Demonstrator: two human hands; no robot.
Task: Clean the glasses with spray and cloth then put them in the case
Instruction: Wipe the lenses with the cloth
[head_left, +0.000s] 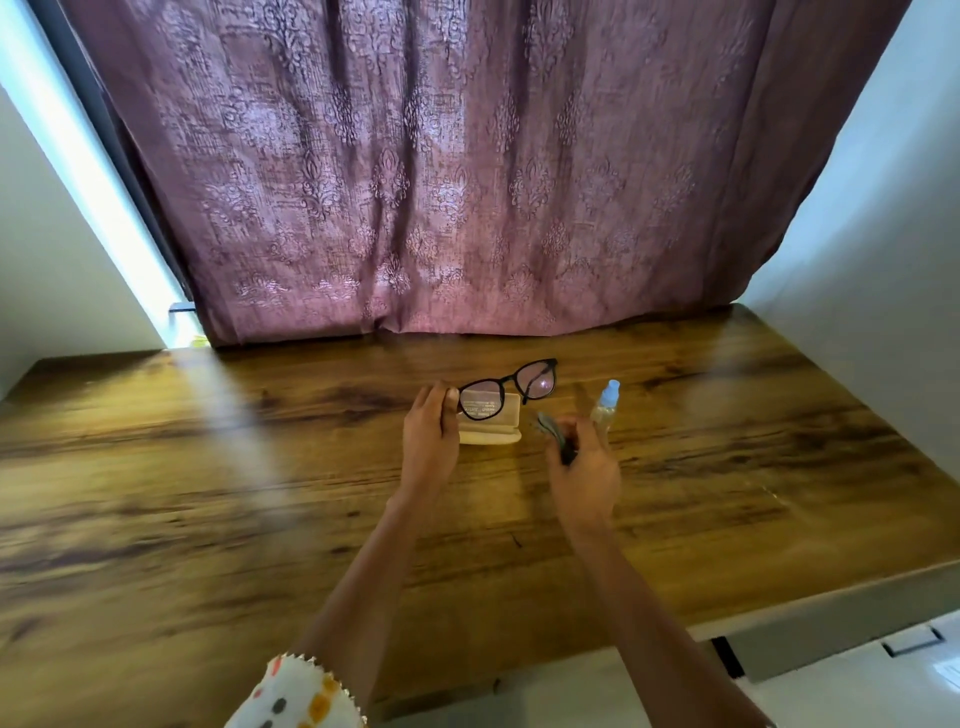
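My left hand (429, 434) holds black-framed glasses (511, 387) by their left end, lifted above the table with the lenses facing me. Behind and below them lies a beige glasses case (491, 436) on the wooden table (208, 493). My right hand (584, 467) grips a dark grey cloth (553, 431), bunched between the fingers, just right of the case. A small clear spray bottle (605, 405) with a light blue cap stands upright behind my right hand, partly hidden by it.
A mauve patterned curtain (467, 182) hangs along the table's far edge. White walls flank both sides. The table's right front edge drops off beside a grey ledge (831, 618). A patterned white sleeve (296, 696) shows at the bottom.
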